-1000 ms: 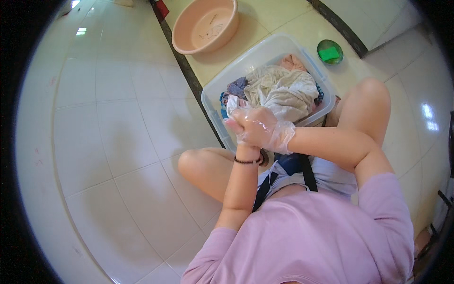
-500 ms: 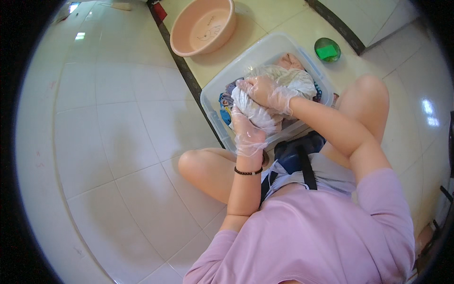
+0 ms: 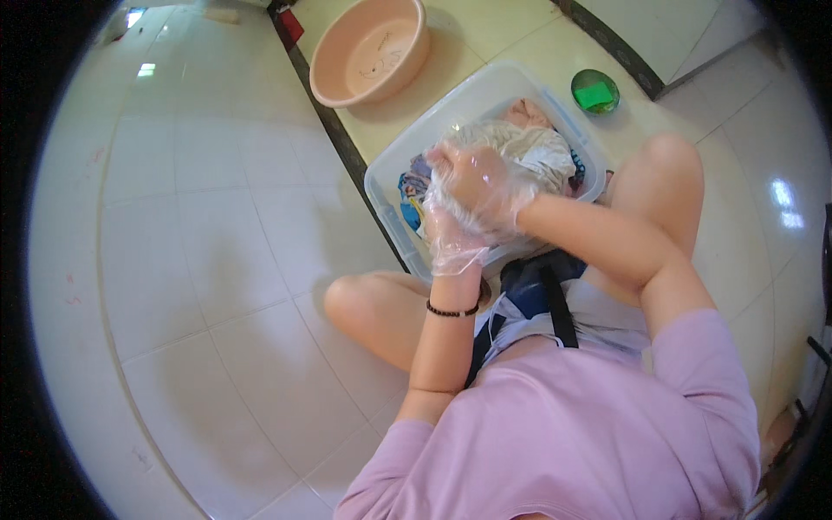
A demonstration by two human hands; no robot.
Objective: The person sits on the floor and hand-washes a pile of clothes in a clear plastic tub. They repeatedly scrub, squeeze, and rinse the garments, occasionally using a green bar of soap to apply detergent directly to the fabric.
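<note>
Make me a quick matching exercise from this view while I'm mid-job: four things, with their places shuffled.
Things
1. Peach basin
2. Green block
3. Dark beaded bracelet
4. Off-white cloth

Places
A. Around the left wrist
B. Heaped inside the clear bin
C. On pale yellow tiles, past the bin to the left
D. In a small round dish, right of the bin

Pairs: 1-C, 2-D, 3-A, 4-B

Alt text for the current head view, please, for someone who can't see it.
A gloved right hand and left hand meet over a translucent plastic bin of crumpled cloths; what they grip is unclear. A peach basin stands beyond to the left, a green block in a dish to the right.
</note>
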